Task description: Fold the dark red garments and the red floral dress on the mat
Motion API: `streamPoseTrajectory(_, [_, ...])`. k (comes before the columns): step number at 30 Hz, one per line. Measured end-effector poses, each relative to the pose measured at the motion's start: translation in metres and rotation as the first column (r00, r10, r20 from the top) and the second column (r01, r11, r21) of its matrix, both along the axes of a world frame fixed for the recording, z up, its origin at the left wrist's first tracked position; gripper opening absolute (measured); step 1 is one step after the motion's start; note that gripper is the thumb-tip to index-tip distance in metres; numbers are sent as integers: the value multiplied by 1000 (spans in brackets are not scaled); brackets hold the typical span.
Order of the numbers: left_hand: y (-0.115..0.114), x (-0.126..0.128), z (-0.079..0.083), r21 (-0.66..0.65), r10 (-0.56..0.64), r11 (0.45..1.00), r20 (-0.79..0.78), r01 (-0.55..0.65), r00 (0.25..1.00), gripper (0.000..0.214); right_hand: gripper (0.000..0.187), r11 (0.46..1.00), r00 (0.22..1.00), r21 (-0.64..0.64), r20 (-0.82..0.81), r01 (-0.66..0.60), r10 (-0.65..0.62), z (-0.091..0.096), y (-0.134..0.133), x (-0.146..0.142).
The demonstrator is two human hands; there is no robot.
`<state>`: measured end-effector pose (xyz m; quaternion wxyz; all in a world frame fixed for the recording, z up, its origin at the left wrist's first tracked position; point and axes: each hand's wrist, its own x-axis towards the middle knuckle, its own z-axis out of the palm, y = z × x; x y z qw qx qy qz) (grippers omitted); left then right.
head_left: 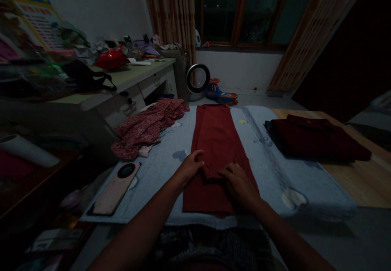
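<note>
A long dark red garment (215, 140) lies folded lengthwise on a pale blue blanket (269, 157), running away from me. My left hand (191, 166) rests on the garment's left edge, its fingers curled over a fold of the cloth. My right hand (240, 183) presses down on the cloth just to the right, fingers bent and pinching the same fold. Both hands sit near the garment's near end.
A crumpled red floral garment (149, 125) lies at the blanket's far left. A folded dark maroon pile (314, 138) sits on the right. A phone (117, 185) lies at the near left. A cluttered desk (128, 75) stands left; a fan (198, 78) and toy (221, 94) are on the floor behind.
</note>
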<state>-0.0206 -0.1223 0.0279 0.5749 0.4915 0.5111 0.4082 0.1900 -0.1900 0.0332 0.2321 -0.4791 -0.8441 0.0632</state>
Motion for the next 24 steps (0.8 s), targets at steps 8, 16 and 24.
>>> streamPoseTrajectory(8, [-25,-4,-1,-9,-1,1000,-24,1,1000,53,32,998,999,40,13,-48,48,0,-5,0])
streamPoseTrajectory(16, [-33,-12,-10,76,23,997,-252,-4,967,53,30,995,995,-93,80,-47,55,4,-10,-8])
streamPoseTrajectory(24, [-27,-24,7,174,-111,930,-704,322,701,32,21,966,975,-227,-209,-120,72,37,22,7])
